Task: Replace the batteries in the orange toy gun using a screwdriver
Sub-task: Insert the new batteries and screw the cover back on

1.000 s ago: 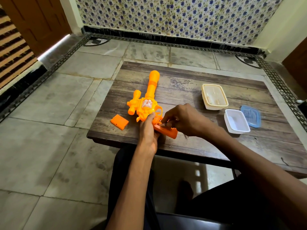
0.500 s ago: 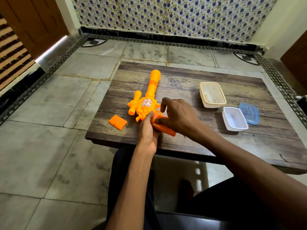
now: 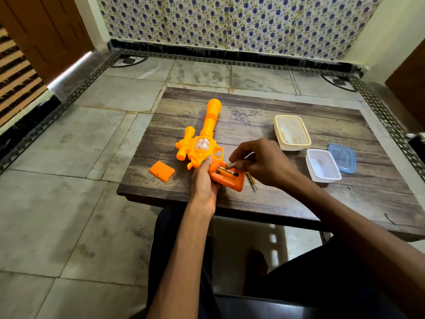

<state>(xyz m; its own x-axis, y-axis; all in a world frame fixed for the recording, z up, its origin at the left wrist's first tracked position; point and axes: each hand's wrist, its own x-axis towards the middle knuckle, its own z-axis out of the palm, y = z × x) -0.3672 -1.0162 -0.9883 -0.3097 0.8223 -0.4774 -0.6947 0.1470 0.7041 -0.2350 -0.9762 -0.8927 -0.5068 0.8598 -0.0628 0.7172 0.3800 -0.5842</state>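
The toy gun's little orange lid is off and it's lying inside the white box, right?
Not quite. The orange lid is off, but it isn't inside the white box. It lies flat on the table, just left of the toy gun. The head view shows this.

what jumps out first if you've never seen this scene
The bright orange toy gun lies on the wooden table, its grip opened up. The left hand holds it while the right hand pinches a battery just above. Its orange cover lies loose to the gun's left.
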